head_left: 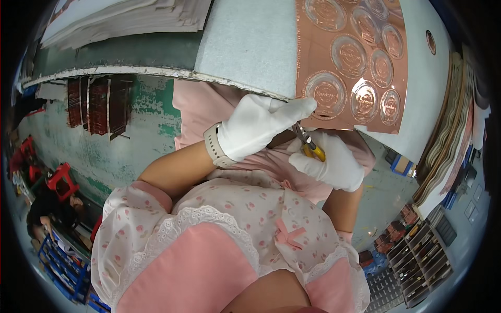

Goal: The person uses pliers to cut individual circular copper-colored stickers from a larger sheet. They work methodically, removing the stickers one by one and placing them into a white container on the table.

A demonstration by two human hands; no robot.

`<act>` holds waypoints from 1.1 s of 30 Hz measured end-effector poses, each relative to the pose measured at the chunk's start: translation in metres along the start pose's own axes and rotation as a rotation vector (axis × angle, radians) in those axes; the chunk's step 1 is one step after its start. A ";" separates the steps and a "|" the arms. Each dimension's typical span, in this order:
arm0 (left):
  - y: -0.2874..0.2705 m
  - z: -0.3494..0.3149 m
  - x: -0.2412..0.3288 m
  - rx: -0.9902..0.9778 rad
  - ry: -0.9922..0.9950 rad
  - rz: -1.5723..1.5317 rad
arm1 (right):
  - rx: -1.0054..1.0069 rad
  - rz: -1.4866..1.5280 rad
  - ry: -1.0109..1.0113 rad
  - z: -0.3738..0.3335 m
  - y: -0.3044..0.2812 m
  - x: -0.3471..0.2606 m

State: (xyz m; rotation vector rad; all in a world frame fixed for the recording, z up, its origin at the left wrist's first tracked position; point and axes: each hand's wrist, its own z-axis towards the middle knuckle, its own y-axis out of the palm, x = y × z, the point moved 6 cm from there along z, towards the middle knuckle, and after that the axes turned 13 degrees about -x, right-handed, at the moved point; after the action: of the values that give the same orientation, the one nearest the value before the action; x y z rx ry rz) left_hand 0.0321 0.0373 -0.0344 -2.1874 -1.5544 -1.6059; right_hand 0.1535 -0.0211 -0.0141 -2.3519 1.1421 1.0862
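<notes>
A shiny copper-coloured sheet (360,57) with several round embossed shapes lies at the table's near edge. My left hand (255,125), in a white glove, has its fingers pressed together at the sheet's near left corner, apparently pinching it; the underside of that grip is hidden. Just below the corner, my right hand (334,164), gloved too, is wrapped round small pliers (313,148) with yellow and black handles. Their metal jaws point up toward the sheet's corner and the left fingertips. Whether the jaws touch the sheet I cannot tell.
The sheet rests on a pale padded tabletop (248,41). Stacked paper-like sheets (125,23) lie far left, and a small oval piece (430,41) lies to the right. Layered sheets (449,130) stand along the right side. Red stools (62,180) and another person (49,208) are at the left.
</notes>
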 end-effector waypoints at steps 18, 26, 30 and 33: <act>0.002 -0.001 0.005 -0.065 0.053 -0.018 | 0.003 -0.320 0.056 -0.003 -0.013 -0.015; 0.002 -0.001 0.006 -0.077 0.014 -0.032 | 0.026 -0.321 0.047 -0.001 -0.015 -0.013; 0.002 0.000 0.003 -0.080 0.013 -0.078 | 0.035 -0.359 0.154 -0.002 -0.018 -0.017; 0.002 -0.001 0.004 -0.074 0.000 -0.066 | 0.078 -0.313 0.094 0.000 -0.017 -0.013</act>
State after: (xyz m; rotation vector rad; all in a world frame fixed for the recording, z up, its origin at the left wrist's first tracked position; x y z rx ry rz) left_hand 0.0332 0.0388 -0.0300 -2.1943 -1.6095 -1.7088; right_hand 0.1617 -0.0035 -0.0052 -2.4365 0.7920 0.8157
